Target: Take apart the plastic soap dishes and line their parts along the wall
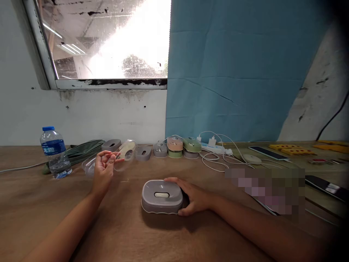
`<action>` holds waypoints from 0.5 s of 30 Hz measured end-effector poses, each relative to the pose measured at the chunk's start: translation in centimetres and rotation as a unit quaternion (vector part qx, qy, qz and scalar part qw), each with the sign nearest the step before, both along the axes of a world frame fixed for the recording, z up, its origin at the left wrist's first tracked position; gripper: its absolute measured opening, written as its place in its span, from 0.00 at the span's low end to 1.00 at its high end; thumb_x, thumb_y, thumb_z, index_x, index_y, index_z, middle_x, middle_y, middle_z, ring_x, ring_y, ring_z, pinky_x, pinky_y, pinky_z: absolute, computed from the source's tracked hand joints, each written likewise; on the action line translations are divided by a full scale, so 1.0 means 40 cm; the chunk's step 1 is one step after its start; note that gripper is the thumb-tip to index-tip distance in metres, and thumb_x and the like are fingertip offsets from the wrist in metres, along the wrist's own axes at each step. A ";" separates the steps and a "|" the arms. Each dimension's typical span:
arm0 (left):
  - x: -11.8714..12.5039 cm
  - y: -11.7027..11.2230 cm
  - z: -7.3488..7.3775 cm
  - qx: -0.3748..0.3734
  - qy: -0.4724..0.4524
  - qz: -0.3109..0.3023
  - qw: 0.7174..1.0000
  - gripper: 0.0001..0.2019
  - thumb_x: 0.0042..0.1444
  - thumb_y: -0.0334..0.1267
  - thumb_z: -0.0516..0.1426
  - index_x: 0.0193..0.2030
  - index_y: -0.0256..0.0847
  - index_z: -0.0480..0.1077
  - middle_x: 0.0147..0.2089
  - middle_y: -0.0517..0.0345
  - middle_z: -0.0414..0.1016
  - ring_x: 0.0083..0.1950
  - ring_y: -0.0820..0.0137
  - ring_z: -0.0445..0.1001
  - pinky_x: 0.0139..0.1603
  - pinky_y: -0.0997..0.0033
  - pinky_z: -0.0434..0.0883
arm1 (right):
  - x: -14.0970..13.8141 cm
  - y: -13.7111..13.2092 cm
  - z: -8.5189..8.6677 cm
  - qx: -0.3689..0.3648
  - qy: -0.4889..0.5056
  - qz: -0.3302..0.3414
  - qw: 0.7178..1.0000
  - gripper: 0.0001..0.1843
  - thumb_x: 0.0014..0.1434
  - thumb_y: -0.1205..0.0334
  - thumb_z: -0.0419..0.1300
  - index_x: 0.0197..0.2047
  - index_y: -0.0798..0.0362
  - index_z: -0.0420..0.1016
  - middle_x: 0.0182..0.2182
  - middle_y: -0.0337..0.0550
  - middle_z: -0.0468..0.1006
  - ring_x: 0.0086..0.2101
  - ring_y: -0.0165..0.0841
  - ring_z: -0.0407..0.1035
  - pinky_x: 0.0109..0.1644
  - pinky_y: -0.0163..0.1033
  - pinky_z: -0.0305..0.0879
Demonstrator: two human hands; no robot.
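My right hand (195,196) is closed around the right end of a grey rounded plastic box (163,200), thumb in front and fingers behind. A cream-coloured bar shows in the slot on its top, and a pale wavy edge runs around its base. My left hand (105,163) is raised to the left of the box, fingertips pinched together. Whatever sits between them is too small to make out. Clear plastic pieces (88,165) lie behind and beside that hand, with a see-through cover (128,149) just past its fingertips.
Grey slotted lids (143,153) and small grey, pink (175,142) and green boxes (192,144) line the wall. A water bottle (56,153) and green pouch (84,151) stand left. Rightward are a power strip (215,147) with white cables, phones (268,153) and yellow blocks (291,149).
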State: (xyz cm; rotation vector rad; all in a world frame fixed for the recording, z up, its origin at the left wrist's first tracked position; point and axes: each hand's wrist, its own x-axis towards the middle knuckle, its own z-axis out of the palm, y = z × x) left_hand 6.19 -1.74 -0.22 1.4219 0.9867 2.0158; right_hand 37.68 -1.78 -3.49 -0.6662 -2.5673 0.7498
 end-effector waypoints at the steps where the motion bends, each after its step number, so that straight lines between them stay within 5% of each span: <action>1: 0.016 -0.002 -0.004 -0.029 -0.054 -0.049 0.997 0.15 0.49 0.43 0.58 0.40 0.42 0.57 0.38 0.60 0.73 0.33 0.71 0.76 0.38 0.70 0.72 | 0.001 0.004 -0.004 0.007 0.021 0.007 1.000 0.48 0.44 0.49 0.63 0.63 0.50 0.44 0.59 0.49 0.53 0.56 0.43 0.51 0.58 0.47 0.50; 5: 0.074 -0.019 -0.020 -0.157 -0.168 -0.218 0.948 0.19 0.44 0.39 0.63 0.38 0.41 0.58 0.35 0.62 0.74 0.27 0.74 0.76 0.30 0.77 0.72 | -0.004 0.008 -0.013 0.091 0.127 -0.028 0.987 0.36 0.56 0.46 0.52 0.63 0.48 0.43 0.62 0.48 0.42 0.61 0.43 0.39 0.61 0.51 0.41; 8: 0.106 -0.036 -0.031 -0.218 -0.154 -0.315 0.911 0.17 0.46 0.37 0.62 0.38 0.41 0.59 0.35 0.60 0.74 0.28 0.72 0.76 0.30 0.76 0.72 | -0.014 -0.001 -0.011 0.173 0.157 -0.039 0.972 0.34 0.54 0.52 0.56 0.61 0.45 0.47 0.63 0.46 0.38 0.61 0.44 0.36 0.61 0.53 0.42; 15: 0.126 -0.040 -0.052 -0.227 -0.139 -0.364 0.893 0.13 0.49 0.37 0.60 0.38 0.39 0.61 0.37 0.54 0.75 0.37 0.72 0.75 0.40 0.73 0.70 | -0.025 -0.011 -0.005 0.211 0.146 -0.019 0.966 0.29 0.52 0.63 0.58 0.57 0.46 0.55 0.61 0.48 0.42 0.58 0.43 0.47 0.57 0.49 0.53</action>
